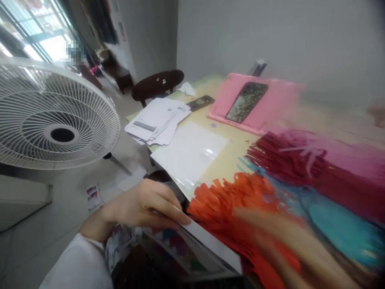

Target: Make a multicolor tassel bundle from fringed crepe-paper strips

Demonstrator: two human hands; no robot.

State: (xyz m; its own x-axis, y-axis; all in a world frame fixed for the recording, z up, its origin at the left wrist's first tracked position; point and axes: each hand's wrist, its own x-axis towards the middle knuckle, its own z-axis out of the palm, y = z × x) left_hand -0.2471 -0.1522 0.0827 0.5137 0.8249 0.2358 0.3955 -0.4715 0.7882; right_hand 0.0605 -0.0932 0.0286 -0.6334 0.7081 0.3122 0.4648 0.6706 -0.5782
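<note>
1. The left hand (144,206) is being laid palm-down on the stack of sheets (210,241). Its fingers are being held extended and close together, pressing flat on the top white sheet rather than clenched around it.
2. The stack is being supported at the near edge of the table (237,148), touching the orange fringed paper (228,196). Its lower part is too blurred to read.
3. The right hand (252,218) is being recorded only as a blur over the orange fringe. Whether its fingers are released or grasping cannot be told.
4. Judgement: pressure is best being spread evenly through the fingertips near the stack's free edge, so that sheets are not being fanned or pushed off the table.
5. Judgement: the cut strips are being put at risk of creasing or tearing, so any contact there is best being kept light.
6. The teal fringed paper (337,224) and the dark red fringed paper (288,164) are lying beyond the orange. The phone (247,102) is well apart.
</note>
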